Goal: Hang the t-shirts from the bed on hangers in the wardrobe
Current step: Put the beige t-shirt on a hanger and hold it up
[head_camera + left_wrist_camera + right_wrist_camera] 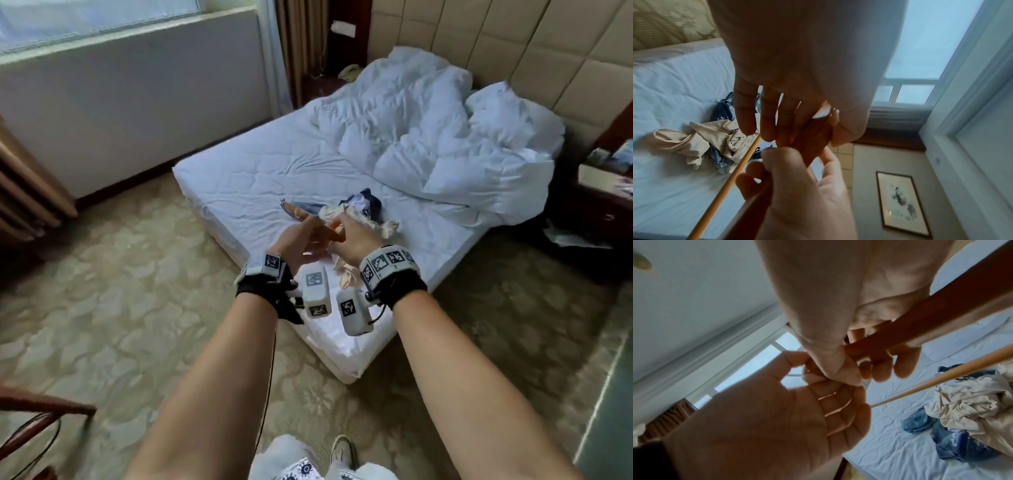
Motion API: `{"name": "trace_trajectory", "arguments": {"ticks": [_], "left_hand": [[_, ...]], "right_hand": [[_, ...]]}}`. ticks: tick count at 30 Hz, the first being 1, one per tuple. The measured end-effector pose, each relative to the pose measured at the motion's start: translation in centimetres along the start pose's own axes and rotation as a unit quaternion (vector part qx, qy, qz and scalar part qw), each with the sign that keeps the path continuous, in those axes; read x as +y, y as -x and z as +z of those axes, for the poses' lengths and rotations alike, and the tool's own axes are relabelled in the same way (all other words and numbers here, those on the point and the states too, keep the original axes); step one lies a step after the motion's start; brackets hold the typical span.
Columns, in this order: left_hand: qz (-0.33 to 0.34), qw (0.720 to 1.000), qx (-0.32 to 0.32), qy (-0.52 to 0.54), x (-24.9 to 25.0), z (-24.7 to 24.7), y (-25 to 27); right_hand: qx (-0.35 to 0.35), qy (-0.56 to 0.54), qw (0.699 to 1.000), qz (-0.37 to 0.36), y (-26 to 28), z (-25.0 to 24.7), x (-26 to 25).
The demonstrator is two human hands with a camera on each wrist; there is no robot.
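Note:
A wooden hanger (296, 210) is held over the near corner of the bed (246, 178) by both hands. My right hand (352, 236) curls round its dark wooden arm (920, 316). My left hand (301, 240) pinches the hanger's end (813, 134) between thumb and fingers, palm turned up. The hanger's thin light bar (731, 178) runs below the hands. Just beyond them a crumpled beige t-shirt (701, 139) lies on the sheet on top of a blue garment (953, 443). No wardrobe is in view.
A bunched white duvet (428, 137) covers the bed's far half by the padded headboard. A dark nightstand (599, 205) with papers stands to the right. Patterned carpet surrounds the bed. A wooden chair part (41, 411) is at lower left.

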State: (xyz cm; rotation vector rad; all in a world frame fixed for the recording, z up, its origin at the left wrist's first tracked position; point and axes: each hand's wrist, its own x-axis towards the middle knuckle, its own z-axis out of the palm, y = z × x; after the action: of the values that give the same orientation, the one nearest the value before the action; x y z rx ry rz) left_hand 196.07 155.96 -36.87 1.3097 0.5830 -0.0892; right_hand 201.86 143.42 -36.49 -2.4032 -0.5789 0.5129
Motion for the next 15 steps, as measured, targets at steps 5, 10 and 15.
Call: {"name": "trace_trajectory", "arguments": {"ticks": [5, 10, 15], "left_hand": [[-0.038, 0.993, -0.070, -0.085, 3.1, 1.1, -10.7], [-0.023, 0.967, -0.141, -0.210, 5.7, 0.2, -22.5], [-0.023, 0.956, -0.086, -0.278, 6.3, -2.0, -34.9]], "right_hand": [[0.006, -0.036, 0.999, 0.032, -9.2, -2.1, 2.3], [0.044, -0.102, 0.989, 0.102, -19.8, -2.2, 5.4], [0.119, -0.138, 0.957, 0.227, -27.4, -2.8, 9.6]]}}
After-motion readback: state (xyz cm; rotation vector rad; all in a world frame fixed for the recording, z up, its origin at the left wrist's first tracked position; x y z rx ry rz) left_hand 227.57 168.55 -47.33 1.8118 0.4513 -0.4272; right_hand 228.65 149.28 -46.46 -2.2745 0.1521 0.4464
